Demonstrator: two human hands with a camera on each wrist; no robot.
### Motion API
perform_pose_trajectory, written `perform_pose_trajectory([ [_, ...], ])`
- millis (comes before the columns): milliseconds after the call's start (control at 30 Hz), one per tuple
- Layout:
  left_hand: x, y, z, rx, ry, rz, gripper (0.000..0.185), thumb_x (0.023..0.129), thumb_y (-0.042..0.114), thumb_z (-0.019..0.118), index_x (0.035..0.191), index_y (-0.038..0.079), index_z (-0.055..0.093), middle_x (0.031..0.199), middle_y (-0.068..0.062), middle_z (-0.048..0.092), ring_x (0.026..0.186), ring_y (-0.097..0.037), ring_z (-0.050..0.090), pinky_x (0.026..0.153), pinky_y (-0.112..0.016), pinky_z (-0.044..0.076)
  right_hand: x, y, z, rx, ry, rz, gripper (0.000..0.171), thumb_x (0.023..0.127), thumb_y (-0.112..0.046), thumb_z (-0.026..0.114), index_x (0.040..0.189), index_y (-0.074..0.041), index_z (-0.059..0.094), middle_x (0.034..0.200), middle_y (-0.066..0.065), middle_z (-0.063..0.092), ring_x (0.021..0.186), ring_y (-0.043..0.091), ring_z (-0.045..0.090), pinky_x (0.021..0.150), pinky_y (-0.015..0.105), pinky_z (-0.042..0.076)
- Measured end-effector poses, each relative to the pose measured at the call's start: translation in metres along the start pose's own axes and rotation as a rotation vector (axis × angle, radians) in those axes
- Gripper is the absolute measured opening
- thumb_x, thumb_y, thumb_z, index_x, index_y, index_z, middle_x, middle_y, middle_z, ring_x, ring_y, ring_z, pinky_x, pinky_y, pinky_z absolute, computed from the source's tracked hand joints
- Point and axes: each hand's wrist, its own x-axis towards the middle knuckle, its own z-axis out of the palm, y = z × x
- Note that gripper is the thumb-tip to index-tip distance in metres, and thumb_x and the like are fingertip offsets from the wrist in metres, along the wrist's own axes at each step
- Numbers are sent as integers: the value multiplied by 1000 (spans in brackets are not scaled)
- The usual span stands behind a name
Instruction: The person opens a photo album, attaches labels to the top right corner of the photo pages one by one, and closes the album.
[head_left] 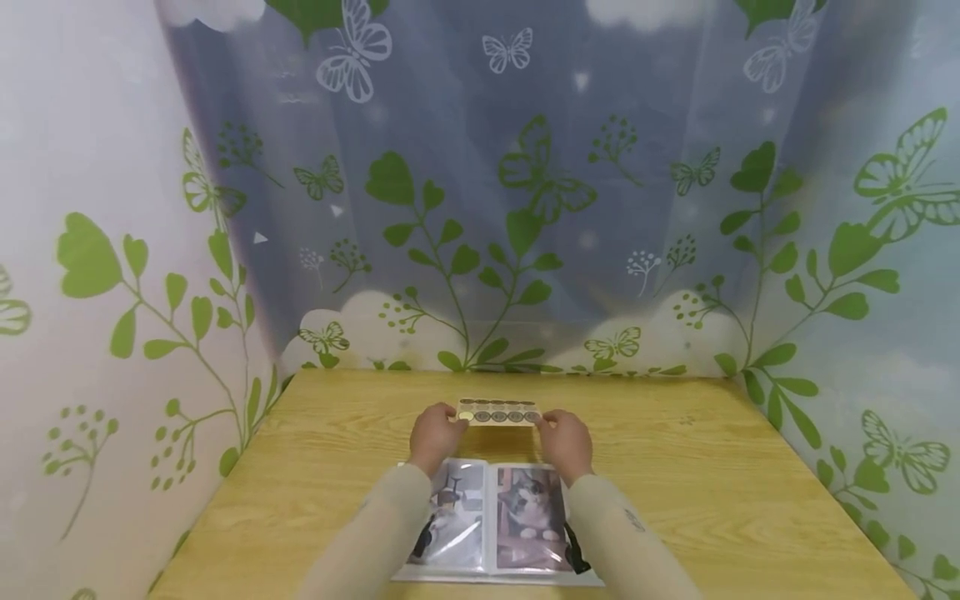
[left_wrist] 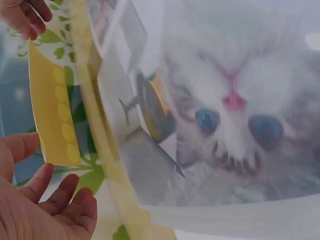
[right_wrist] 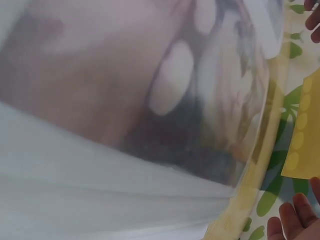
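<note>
- Thin yellow rectangular sheet (head_left: 498,412), two rows of round spots
- Left hand (head_left: 437,437), right hand (head_left: 567,446): fingers clamped on its ends
- Open white album (head_left: 491,521); cat photos (head_left: 531,504) in clear sleeves (head_left: 465,537)

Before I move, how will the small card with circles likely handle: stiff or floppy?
The card is probably light: the left hand and right hand hold it only at its ends. It looks thin and may flex, bowing slightly in the left wrist view, but likely won't flop, since it spans the gap between the hands.
</note>
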Motion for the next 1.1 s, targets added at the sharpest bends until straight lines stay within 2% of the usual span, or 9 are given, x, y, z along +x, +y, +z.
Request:
perform_pose_trajectory([
  [200,-11,3,-3,-161,23,-16,32,92,18,69,114,-4,64,105,-16,66,93,-30,62,81,-45,54,-11,-4,-7,95,32,4,32,98,-21,60,118,3,68,119,21,66,110,39,61,92,54,49],
  [400,-22,3,0,-310,30,-54,27,89,11,71,110,-5,64,96,-14,66,84,-26,63,74,-39,56,-20,-1,-12,172,31,48,29,98,-18,61,117,2,68,112,18,69,101,33,64,86,48,53],
  [600,-29,3,3,-483,10,-92,28,88,4,70,113,-6,62,95,-15,68,86,-29,67,79,-42,57,-27,-2,-22,207,40,74,27,97,-17,63,116,1,68,108,17,70,97,31,65,82,45,54],
  [767,-32,4,3,-608,-36,-109,37,88,-1,68,122,-10,58,97,-18,70,86,-30,68,83,-43,57,-31,-3,-28,233,51,93,26,96,-17,64,115,1,69,105,15,70,94,28,64,78,42,54],
  [900,-36,5,3,-655,-79,-132,40,89,-1,67,126,-12,57,92,-15,71,81,-23,67,77,-36,57,-33,1,-29,241,68,81,26,94,-16,66,113,2,69,102,15,70,92,27,64,78,41,54],
  [1033,-40,3,6,-675,-120,-157,36,90,2,67,123,-11,61,89,-14,71,76,-16,65,71,-29,55,-38,6,-29,245,68,74,26,94,-16,66,112,3,69,99,14,70,91,27,63,78,41,54],
  [1100,-42,1,8,-685,-137,-168,31,90,3,67,118,-10,63,88,-14,71,74,-14,65,72,-30,55,-41,8,-29,243,65,74,26,94,-16,67,111,3,70,98,14,70,90,27,63,77,40,53],
])
